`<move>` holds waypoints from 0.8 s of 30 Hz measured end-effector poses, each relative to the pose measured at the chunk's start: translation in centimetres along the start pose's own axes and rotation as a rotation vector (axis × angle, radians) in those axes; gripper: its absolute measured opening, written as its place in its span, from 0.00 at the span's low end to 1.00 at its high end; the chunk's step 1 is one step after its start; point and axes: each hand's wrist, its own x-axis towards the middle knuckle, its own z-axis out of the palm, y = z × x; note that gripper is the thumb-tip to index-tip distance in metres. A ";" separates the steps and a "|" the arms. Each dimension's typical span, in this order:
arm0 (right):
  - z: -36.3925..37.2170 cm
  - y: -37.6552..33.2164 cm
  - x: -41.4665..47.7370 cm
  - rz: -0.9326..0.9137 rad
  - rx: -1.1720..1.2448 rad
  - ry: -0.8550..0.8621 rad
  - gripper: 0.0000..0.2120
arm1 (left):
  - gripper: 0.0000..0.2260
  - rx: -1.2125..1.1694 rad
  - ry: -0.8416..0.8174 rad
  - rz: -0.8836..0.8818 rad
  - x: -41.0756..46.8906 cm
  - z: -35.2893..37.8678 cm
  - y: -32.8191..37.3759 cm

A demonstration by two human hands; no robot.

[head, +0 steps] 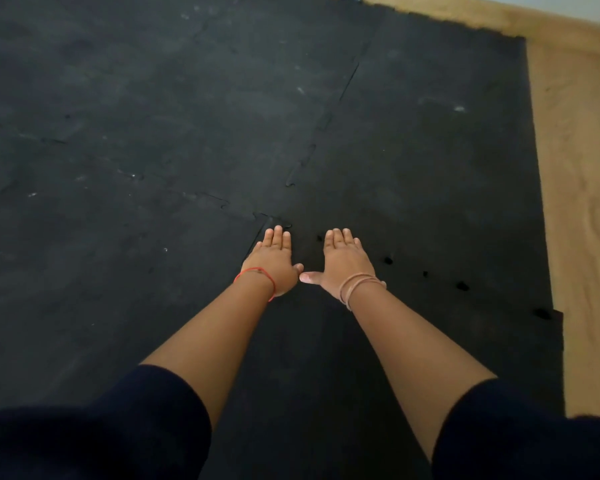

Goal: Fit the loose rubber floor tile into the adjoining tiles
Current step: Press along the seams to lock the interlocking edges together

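A black rubber floor tile [413, 341] lies under my arms at the near right. Small dark gaps [461, 285] show along its far jigsaw seam, where it meets the tile beyond [430, 150]. My left hand [274, 263] lies flat, fingers out, palm down at the tile's far left corner, where the seams cross. My right hand [345, 263] is pressed flat beside it, thumb tips almost touching. Neither hand holds anything. More black tiles [118, 133] adjoin to the left.
A bare wooden floor [579, 202] runs along the right edge of the matting and across the far end. The near tile's right corner [555, 315] juts slightly past the tile beyond it. My dark sleeves fill the bottom corners.
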 end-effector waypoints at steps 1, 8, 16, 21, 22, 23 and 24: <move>0.2 0.2 -0.3 -0.004 0.011 0.030 0.46 | 0.30 -0.025 0.033 0.008 -0.4 0.4 0.0; 1.0 0.5 -1.1 -0.009 -0.008 0.002 0.50 | 0.29 -0.003 0.068 0.032 -1.8 2.0 0.3; 0.6 0.3 0.5 0.022 -0.050 -0.165 0.52 | 0.31 0.077 -0.049 -0.014 -0.3 1.1 0.8; 1.9 1.2 -1.2 -0.030 0.055 -0.016 0.46 | 0.30 -0.002 0.016 -0.006 -1.1 1.4 0.8; 3.2 1.5 -2.3 -0.032 0.065 0.084 0.43 | 0.29 -0.022 0.084 0.001 -1.6 2.1 1.0; 4.8 1.7 -3.6 0.000 0.076 0.196 0.41 | 0.28 -0.035 0.163 0.012 -2.1 3.1 1.2; 6.3 1.9 -4.9 0.072 0.094 0.287 0.41 | 0.28 -0.037 0.234 0.029 -2.6 4.3 1.6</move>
